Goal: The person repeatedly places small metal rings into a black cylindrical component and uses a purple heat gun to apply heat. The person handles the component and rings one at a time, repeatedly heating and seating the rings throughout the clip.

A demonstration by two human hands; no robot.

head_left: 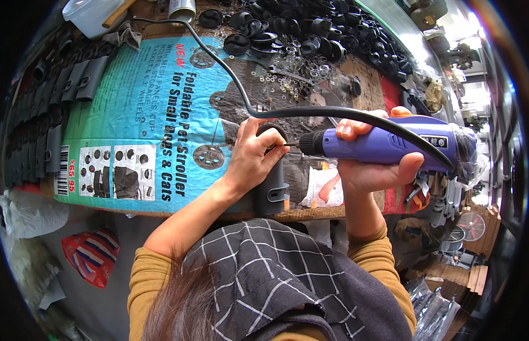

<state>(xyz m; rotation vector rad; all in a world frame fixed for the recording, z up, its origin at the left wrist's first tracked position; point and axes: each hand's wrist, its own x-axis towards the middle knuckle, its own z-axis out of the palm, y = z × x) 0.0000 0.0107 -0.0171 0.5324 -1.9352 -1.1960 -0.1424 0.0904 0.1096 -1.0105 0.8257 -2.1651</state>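
The right hand (371, 149) grasps the purple screwdriver (384, 143), fingers over the upper side and thumb along the lower side. The tool lies roughly level, its nose toward the left hand (257, 149). The left hand grips the upper end of the grey part (270, 190), thumb and index finger closed together beside the bit. Whether the bit touches a fastener cannot be determined.

The grey part is located at the front edge of the bench (365, 86), its slotted end nearest the person. The cable (315, 111) arcs from the tool's rear above both hands toward the upper left. The printed sheet (111, 128) covers the bench to the left. Washers (282, 86), a wrench (290, 74) and black parts (332, 31) lie beyond the hands.
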